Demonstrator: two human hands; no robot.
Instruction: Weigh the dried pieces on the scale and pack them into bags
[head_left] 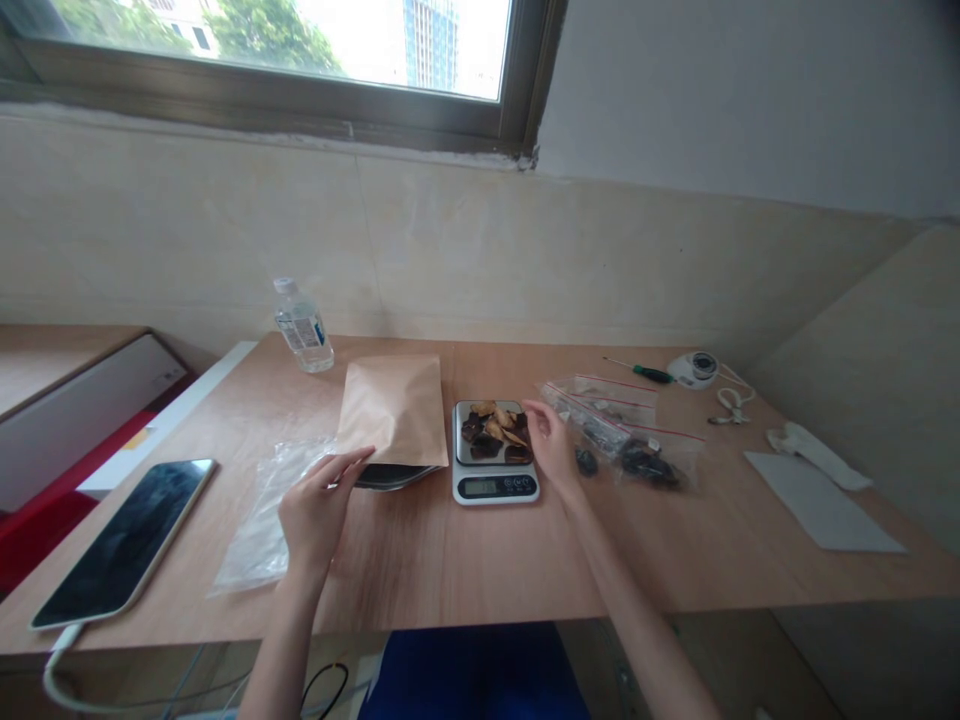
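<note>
My left hand lies at the lower edge of a kraft paper pouch, its fingertips against the paper and close to a dark shallow dish partly under the pouch. A crumpled clear plastic bag lies beneath that hand. My right hand hovers with fingers apart at the right edge of a digital kitchen scale. Dark and tan dried food pieces sit on the scale's platform. Zip-lock bags holding dark pieces lie just right of my right hand.
A wooden table holds a black-screened smartphone at left and a water bottle at the back. At right lie a green-handled screwdriver, a white round device, a grey sheet and a white cloth.
</note>
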